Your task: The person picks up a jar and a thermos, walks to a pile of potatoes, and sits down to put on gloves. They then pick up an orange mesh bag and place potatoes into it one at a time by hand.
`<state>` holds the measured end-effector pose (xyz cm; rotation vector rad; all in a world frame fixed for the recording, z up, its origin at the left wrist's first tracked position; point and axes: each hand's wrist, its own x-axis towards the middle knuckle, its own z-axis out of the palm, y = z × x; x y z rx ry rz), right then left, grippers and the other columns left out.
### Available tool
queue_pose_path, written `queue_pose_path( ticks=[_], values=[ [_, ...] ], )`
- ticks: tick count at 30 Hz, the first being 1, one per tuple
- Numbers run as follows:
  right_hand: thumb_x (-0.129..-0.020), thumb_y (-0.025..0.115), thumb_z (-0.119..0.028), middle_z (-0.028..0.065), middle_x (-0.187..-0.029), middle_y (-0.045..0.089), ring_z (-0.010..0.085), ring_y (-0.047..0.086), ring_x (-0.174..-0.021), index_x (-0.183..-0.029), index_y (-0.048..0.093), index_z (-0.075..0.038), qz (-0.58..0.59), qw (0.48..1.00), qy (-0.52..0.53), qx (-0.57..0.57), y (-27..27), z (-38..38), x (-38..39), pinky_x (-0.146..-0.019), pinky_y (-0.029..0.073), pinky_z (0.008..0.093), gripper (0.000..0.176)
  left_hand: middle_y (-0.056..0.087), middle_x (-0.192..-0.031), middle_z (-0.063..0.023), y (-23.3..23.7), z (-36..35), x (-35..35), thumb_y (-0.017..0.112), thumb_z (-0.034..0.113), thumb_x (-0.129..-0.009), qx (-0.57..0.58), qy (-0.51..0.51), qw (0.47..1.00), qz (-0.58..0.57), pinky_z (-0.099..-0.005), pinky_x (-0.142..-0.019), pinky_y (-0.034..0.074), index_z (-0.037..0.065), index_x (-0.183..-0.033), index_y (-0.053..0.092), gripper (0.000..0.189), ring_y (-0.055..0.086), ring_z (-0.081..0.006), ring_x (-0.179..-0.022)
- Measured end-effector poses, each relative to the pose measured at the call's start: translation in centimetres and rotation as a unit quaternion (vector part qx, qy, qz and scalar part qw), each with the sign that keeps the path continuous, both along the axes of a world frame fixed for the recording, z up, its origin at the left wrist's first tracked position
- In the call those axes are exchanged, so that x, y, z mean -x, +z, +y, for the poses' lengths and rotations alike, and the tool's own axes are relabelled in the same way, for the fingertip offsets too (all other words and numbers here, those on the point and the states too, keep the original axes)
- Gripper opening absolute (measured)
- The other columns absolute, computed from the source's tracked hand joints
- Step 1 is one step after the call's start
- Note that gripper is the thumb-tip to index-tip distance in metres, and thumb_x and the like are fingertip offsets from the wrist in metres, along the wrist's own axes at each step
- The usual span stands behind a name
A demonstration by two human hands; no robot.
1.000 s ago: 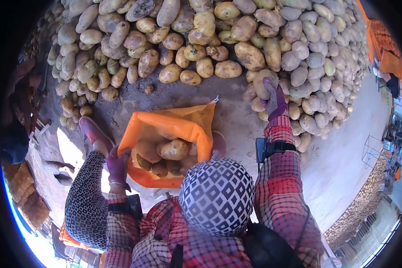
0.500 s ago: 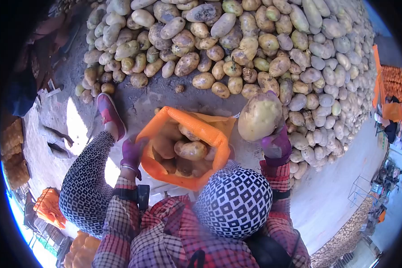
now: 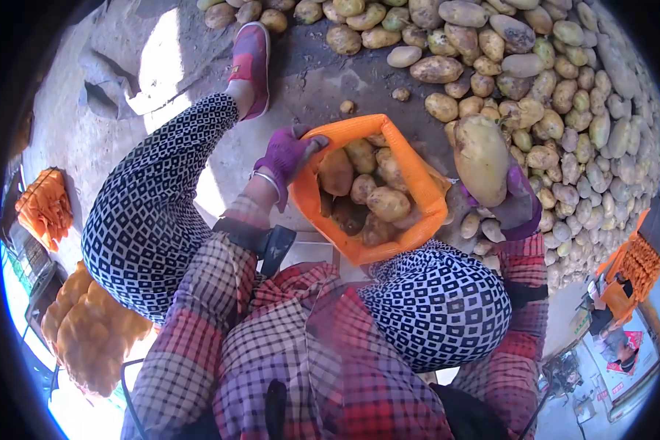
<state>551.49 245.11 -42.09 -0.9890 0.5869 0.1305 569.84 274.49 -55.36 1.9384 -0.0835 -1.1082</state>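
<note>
Potato (image 3: 481,158), a big one, stands upright in the right hand (image 3: 519,209). The gloved grip is closed round its lower end from beneath, so most of it rises clear above the fingers. Holding it from below puts the weight in the palm, which suits a thing this bulky.

It hangs just outside the sack (image 3: 416,176), by the rim nearest that grip. It may be touching the mesh, but the wide lens bends that edge too much to tell.

The left hand (image 3: 286,154) has its grip pinched shut on the opposite rim, thumb over the rolled edge. It seems to pull the rim back so the mouth gapes and the soft mesh cannot fold in. Between the two grips lies the load (image 3: 387,203) of smaller potatoes, well up the sack's sides.

Beyond the right grip the pile (image 3: 565,95) spreads over the ground (image 3: 323,81). Past the left grip, well apart, a shoe (image 3: 251,59) rests flat.
</note>
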Motion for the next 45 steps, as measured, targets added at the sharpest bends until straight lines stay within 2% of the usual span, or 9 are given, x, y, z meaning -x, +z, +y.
queue_pose_path(
  ticks=[9,13,15,21,27,29,38,41,45],
  values=[
    [-0.075,0.074,-0.049,0.01,-0.127,0.053,0.0231,0.059,-0.108,-0.139,0.044,-0.012,0.145,0.745,0.602,0.247,-3.8,3.9,-10.0,-0.084,0.053,0.033,0.079,0.069,-0.082,-0.0092,1.1,-0.9,0.0,0.075,0.019,-0.079,-0.004,-0.012,0.996,-0.086,-0.0307,-0.071,0.052,0.0,-0.098,0.07,0.027,0.065,-0.0152,-0.075],
    [-0.081,0.07,-0.044,0.0087,-0.117,0.058,0.0205,0.065,-0.089,-0.133,0.051,-0.016,0.208,0.778,0.548,0.225,-8.8,8.6,-9.8,-0.066,0.056,0.0285,0.063,0.069,-0.081,-0.0101,2.1,-1.4,-0.2,0.075,0.018,-0.077,-0.008,-0.035,0.988,-0.15,-0.0296,-0.071,0.051,0.001,-0.095,0.07,0.025,0.065,-0.0152,-0.074],
    [-0.086,0.066,-0.04,0.0085,-0.108,0.062,0.017,0.066,-0.078,-0.127,0.056,-0.011,0.22,0.922,0.301,0.109,-11.5,10.7,-8.5,-0.059,0.055,0.0264,0.051,0.069,-0.081,-0.0095,1.3,-1.1,-0.2,0.075,0.018,-0.077,-0.009,-0.033,0.987,-0.159,-0.0293,-0.07,0.051,0.001,-0.095,0.07,0.025,0.064,-0.0148,-0.074],
    [-0.083,0.069,-0.034,0.0145,-0.116,0.059,0.0225,0.064,-0.093,-0.127,0.052,-0.003,0.222,0.939,0.131,0.227,-10.8,13.9,-7.1,-0.077,0.053,0.0326,0.057,0.068,-0.085,-0.0053,1.0,-1.4,-0.9,0.074,0.02,-0.081,0.001,-0.008,0.994,-0.113,-0.0266,-0.074,0.049,0.0,-0.099,0.07,0.027,0.061,-0.0115,-0.079],
    [-0.078,0.07,-0.033,0.0135,-0.127,0.05,0.0308,0.058,-0.11,-0.129,0.05,-0.009,0.026,0.758,0.28,0.588,-10.0,14.9,-6.1,-0.092,0.049,0.0437,0.06,0.068,-0.086,-0.005,1.0,-1.2,-1.1,0.074,0.02,-0.081,0.002,-0.017,0.997,-0.081,-0.0263,-0.074,0.048,0.0,-0.1,0.07,0.028,0.06,-0.0113,-0.079],
    [-0.078,0.07,-0.035,0.0105,-0.12,0.052,0.0291,0.062,-0.104,-0.127,0.051,-0.014,0.028,0.588,0.457,0.666,-8.6,14.9,-7.5,-0.084,0.052,0.0459,0.056,0.068,-0.086,-0.0049,0.6,-1.0,-1.1,0.074,0.021,-0.081,0.01,-0.018,0.997,-0.075,-0.0263,-0.073,0.048,0.0,-0.101,0.07,0.028,0.06,-0.0114,-0.079],
    [-0.076,0.071,-0.05,0.0169,-0.097,0.069,0.0232,0.069,-0.085,-0.113,0.061,-0.003,0.233,0.816,0.279,0.449,-11.1,10.7,-6.8,-0.069,0.054,0.0373,0.061,0.067,-0.087,-0.0057,0.4,-0.9,-1.2,0.073,0.021,-0.081,0.038,-0.01,0.997,-0.072,-0.0278,-0.074,0.048,0.0,-0.102,0.069,0.029,0.061,-0.0129,-0.079],
    [-0.08,0.067,-0.058,0.0118,-0.076,0.067,0.0145,0.063,-0.054,-0.111,0.061,-0.001,0.295,0.929,0.184,0.128,-10.3,9.6,-5.0,-0.047,0.051,0.0263,0.065,0.067,-0.086,-0.0061,0.8,-1.1,-1.3,0.073,0.021,-0.08,0.012,-0.032,0.996,-0.077,-0.0285,-0.074,0.048,-0.001,-0.101,0.069,0.03,0.061,-0.0142,-0.079],
    [-0.092,0.052,-0.054,0.0055,-0.076,0.061,0.0135,0.06,-0.057,-0.121,0.057,-0.013,0.349,0.922,0.162,-0.039,-7.8,12.3,-7.2,-0.052,0.051,0.0206,0.051,0.068,-0.087,-0.0102,0.8,-1.1,-1.1,0.073,0.022,-0.08,-0.015,-0.073,0.987,-0.145,-0.0303,-0.075,0.049,0.001,-0.1,0.069,0.029,0.064,-0.0185,-0.08]
  ],
)
